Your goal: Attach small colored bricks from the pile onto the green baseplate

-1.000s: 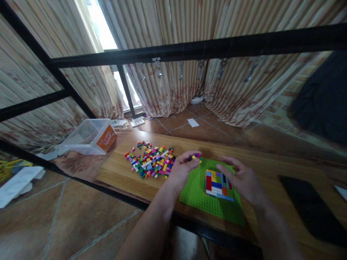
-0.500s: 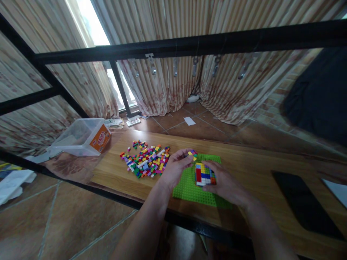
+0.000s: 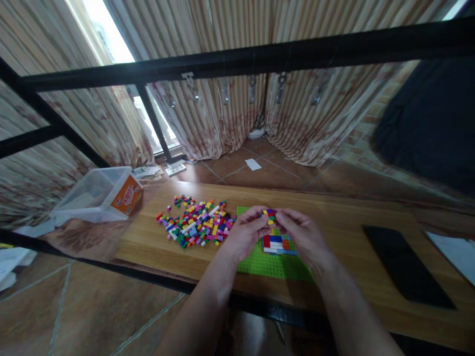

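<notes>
Between the fingertips of my left hand (image 3: 249, 231) and my right hand (image 3: 299, 228) is a small cluster of joined toy bricks (image 3: 270, 215), with yellow, purple, green and red parts. Both hands are closed in a pinch on it, above the green baseplate (image 3: 267, 264). Below them, a larger block of bricks (image 3: 276, 242) in red, blue, white, yellow and orange sits on the baseplate. My right fingers and wrist cover part of that block.
A heap of loose colourful bricks (image 3: 202, 225) lies on the wooden table (image 3: 178, 262) to the left. Beyond it stands a clear plastic box (image 3: 92, 195) with an orange label. At the right are a black flat panel (image 3: 406, 264) and white paper (image 3: 451, 252).
My right hand has let go of the larger brick block and moved up to the small cluster, which both hands now grip. The view has shifted slightly.
</notes>
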`<state>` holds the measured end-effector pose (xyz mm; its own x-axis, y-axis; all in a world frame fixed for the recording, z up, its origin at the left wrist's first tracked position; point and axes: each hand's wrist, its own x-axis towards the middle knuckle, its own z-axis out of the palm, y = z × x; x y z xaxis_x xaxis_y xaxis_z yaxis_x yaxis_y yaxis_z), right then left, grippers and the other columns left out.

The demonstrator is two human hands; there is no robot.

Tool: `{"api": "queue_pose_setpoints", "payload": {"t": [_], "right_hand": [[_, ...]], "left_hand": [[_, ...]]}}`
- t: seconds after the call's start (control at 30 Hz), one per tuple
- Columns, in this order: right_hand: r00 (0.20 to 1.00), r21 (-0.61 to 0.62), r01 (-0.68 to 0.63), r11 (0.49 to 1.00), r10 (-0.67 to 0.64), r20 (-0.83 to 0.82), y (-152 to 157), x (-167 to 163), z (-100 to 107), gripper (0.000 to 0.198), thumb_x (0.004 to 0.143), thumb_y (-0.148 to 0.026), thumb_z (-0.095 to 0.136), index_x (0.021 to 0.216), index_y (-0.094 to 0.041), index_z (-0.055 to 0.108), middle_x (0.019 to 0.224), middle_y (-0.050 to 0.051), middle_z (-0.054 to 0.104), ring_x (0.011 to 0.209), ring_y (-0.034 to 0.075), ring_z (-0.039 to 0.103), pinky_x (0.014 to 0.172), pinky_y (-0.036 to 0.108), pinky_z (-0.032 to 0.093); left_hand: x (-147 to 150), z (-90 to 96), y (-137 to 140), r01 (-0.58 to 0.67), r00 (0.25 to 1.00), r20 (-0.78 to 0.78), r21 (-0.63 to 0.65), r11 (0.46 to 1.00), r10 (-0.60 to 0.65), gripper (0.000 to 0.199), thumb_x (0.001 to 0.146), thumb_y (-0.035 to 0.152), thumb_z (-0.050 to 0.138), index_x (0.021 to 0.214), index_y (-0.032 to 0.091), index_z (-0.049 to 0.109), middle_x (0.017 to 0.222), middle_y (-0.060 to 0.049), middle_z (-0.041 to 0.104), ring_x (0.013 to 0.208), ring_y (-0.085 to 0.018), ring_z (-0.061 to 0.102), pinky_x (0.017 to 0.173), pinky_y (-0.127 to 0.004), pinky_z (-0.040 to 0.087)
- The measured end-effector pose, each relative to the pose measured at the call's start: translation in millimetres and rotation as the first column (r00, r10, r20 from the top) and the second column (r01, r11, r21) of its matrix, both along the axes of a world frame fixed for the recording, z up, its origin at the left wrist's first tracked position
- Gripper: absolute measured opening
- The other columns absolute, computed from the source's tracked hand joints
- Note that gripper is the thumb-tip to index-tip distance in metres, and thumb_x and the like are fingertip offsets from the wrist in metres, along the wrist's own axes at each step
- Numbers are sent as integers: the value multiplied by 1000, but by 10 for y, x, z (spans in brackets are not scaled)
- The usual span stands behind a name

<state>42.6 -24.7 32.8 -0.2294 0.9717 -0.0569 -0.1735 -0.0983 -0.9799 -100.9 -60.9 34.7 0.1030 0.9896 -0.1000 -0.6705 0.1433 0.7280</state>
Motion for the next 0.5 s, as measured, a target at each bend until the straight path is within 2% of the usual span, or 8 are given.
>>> {"api": "queue_pose_setpoints", "payload": {"t": [0.1,0.27,0.5], "right_hand": [[996,-64,-21,998,16,-83,-24,-11,24,30,62,-45,85,80,-23,77,72,1,70,62,11,56,59,24,45],[982,-149,-62,987,34,-183,-32,22,50,26,57,-41,87,69,-21,75,63,-1,66,57,8,54,58,23,45],[998,-133,-16,991,7,-67,-42,-34,9,38,57,-52,84,70,-18,73,61,-1,64,55,8,53,54,22,43]], "left_hand": [[23,-14,2,8,1000,8,9,1000,-8,30,68,24,84,92,14,71,81,-2,70,72,-10,65,73,-22,50],[43,-41,4,-29,999,21,-1,1000,29,31,63,22,87,90,15,73,85,-2,72,74,-10,65,77,-23,52],[57,-97,24,-117,993,-15,-43,992,116,32,58,21,89,86,15,74,83,-2,73,73,-10,65,76,-25,53]]}}
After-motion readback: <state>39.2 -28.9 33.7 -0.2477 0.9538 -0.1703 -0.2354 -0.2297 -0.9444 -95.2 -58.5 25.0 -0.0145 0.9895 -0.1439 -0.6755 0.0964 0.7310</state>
